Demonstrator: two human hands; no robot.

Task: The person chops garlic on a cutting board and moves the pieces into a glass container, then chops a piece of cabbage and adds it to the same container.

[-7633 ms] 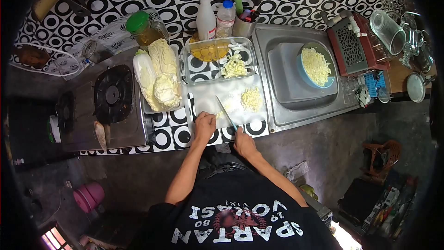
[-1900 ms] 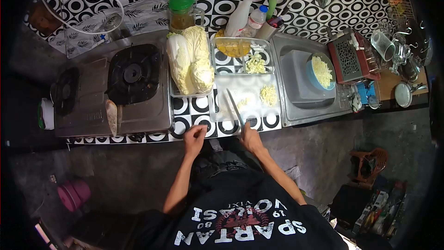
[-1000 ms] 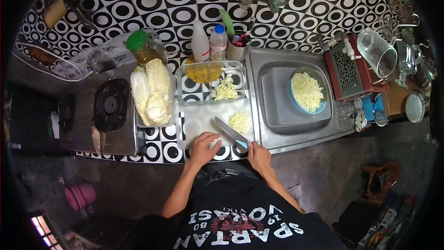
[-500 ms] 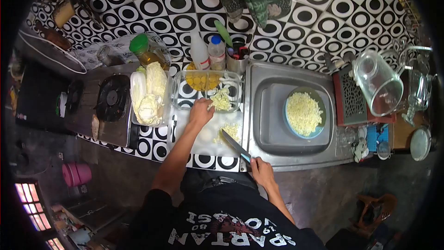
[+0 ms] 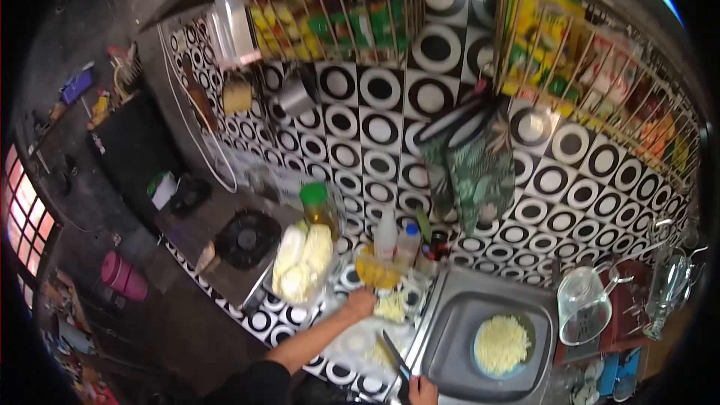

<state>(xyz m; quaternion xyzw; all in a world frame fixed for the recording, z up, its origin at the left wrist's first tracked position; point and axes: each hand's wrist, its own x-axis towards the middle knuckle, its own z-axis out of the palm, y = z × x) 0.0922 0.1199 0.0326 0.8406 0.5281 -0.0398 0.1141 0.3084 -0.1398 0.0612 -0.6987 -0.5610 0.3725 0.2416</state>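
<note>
My left hand (image 5: 361,303) reaches over the near rim of a clear divided container (image 5: 411,282), right beside the chopped pale vegetable (image 5: 391,306) in it. Its fingers are blurred and partly hidden, so I cannot tell what they hold. Orange slices (image 5: 377,273) fill another section of the container. My right hand (image 5: 423,391), low in view, is closed round the handle of a kitchen knife (image 5: 394,352). The blade points up and left over a whitish cutting board (image 5: 349,341), where more chopped pieces (image 5: 379,354) lie.
Napa cabbage (image 5: 304,259) sits in a tub left of the container, beside the stove burner (image 5: 247,238). A bowl of chopped vegetable (image 5: 501,345) stands in the sink (image 5: 457,330). Behind are bottles (image 5: 385,236) and a green-lidded jar (image 5: 315,199). Wire racks (image 5: 600,67) hang above.
The camera view has tilted up and turned, bringing the wall racks into sight and shifting the counter lower. My left hand stays at the container and my right still holds the knife.
</note>
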